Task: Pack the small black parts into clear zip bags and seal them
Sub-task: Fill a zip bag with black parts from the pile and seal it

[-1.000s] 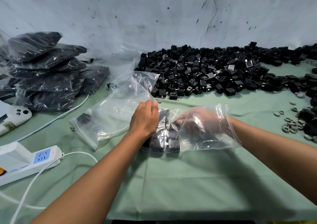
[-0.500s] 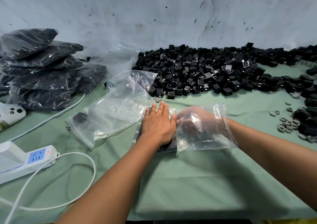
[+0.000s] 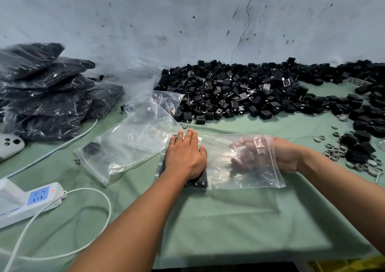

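Bag: clear plastic zip bag [image 3: 239, 167] flat on green desk [image 3: 229, 219], 6 o'clock of loose black parts pile [image 3: 239, 90] | left hand [image 3: 185, 157] fingers straight, pressing bagged black parts [image 3: 199, 181] | right hand [image 3: 256, 154] inside bag, fingers loosely curled, grip unclear

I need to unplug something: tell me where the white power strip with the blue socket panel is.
In the head view, the white power strip lies at the table's near left edge, left of the left hand, below the stacked filled bags.

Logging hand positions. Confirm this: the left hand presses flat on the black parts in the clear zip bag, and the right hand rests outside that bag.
Wrong: the right hand is inside the clear zip bag, per the head view. The left hand does press flat on the black parts.
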{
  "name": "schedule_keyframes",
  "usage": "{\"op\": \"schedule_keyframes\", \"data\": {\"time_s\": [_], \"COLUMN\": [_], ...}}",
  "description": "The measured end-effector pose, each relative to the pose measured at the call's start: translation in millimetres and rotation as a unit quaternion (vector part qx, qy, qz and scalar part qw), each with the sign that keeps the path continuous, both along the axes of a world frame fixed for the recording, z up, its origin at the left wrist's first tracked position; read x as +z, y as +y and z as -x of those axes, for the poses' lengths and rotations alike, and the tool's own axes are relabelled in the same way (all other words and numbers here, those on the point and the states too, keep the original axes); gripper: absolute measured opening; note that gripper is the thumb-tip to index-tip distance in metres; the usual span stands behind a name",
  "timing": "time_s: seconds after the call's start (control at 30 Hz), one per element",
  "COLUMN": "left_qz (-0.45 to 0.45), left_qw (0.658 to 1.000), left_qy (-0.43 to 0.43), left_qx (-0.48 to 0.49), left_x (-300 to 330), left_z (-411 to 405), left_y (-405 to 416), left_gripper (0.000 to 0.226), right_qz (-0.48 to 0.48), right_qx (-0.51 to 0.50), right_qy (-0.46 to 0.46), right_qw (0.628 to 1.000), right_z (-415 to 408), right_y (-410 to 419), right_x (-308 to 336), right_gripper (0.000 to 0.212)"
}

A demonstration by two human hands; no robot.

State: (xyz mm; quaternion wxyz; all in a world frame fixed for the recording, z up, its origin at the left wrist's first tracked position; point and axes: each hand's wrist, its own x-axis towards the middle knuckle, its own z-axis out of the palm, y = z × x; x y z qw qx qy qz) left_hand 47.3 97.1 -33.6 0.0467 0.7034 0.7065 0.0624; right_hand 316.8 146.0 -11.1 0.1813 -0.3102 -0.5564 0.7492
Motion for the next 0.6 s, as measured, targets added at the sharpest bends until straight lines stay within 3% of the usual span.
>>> {"op": "schedule_keyframes", "data": {"time_s": [0.1,0.27,0.4,0.5,0.6], "left_qz": [-0.002,0.004,0.005,0.003,0.001], "left_qw": [1.000,1.000,1.000,1.000,1.000], "left_qy": [0.000,0.003,0.003,0.002,0.001], "left_qx": [0.002,0.004,0.003,0.002,0.002], "left_x": [-1,-1,-1,-1,-2], "left_z": [0,0,0,1,0], "left_y": [1,1,0,0,1], "left_gripper": [0.067,0.067,0.066,0.066,0.066], "right_qz": [0.037,-0.052,-0.067,-0.056,-0.065], "right_qx": [0.040,0.116,0.163,0.150,0.064], "right_qy": [0.021,-0.112,-0.181,-0.220,-0.294], "right_qw": [0.998,0.986,0.968,0.962,0.951], "right_z": [-15,-16,-15,-25,-46], "right_y": [-6,-5,2,10,22], "right_x": [-6,2,17,20,18], "right_gripper": [0.046,0.043,0.039,0.037,0.026]}}
